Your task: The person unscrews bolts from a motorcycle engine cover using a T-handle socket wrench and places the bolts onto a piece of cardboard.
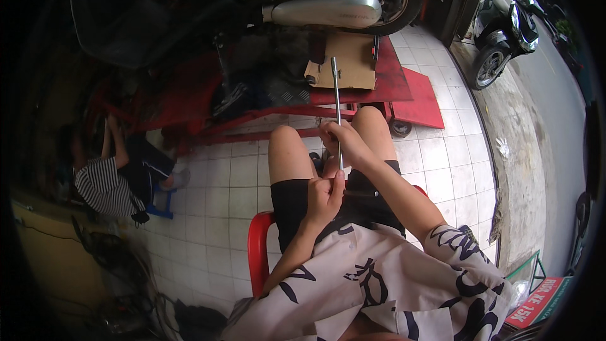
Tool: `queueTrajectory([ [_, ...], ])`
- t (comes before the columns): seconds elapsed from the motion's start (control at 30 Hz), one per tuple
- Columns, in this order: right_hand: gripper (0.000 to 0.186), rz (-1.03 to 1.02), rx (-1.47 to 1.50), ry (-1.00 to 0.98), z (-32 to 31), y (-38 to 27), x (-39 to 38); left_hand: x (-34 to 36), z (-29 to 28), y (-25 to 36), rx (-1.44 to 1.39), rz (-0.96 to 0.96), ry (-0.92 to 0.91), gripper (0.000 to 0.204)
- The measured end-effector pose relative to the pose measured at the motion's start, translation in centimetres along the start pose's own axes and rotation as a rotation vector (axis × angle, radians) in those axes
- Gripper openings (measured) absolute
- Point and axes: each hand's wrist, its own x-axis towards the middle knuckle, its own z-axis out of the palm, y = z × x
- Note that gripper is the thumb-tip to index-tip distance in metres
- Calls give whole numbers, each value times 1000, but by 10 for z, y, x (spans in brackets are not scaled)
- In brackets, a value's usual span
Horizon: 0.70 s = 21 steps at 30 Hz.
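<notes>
I hold a long steel T-handle wrench (336, 88) upright in front of me, its socket end pointing away. My right hand (341, 142) is closed around its middle above my lap, between my knees. My left hand (325, 196) grips the lower end by the crossbar, with the thumb along the shaft; part of the bar shows to the right of it. Beyond the wrench tip lies a cardboard sheet (347, 69) on a red lift platform (394, 91).
A scooter (322, 12) stands on the lift. At left, another person (110, 186) in a striped top sits low on a blue stool. My red plastic chair (259, 233) is under me. A parked scooter (489, 63) and a red sign (533, 300) are at the right, beside the road.
</notes>
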Motion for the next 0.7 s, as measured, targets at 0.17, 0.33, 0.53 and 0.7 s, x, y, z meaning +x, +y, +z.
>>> queueTrajectory([
  [0.17,36,-20,-25,13,4,-1,0,-1,-2,-1,8,4,8,52],
  [0.33,35,-17,25,12,16,-6,-1,-3,-5,-6,-17,25,30,50],
  [0.53,33,10,27,-59,9,2,5,-10,-11,0,-196,-49,-34,50],
  [0.7,32,6,71,-94,16,4,9,-14,-12,0,-266,4,-42,49],
])
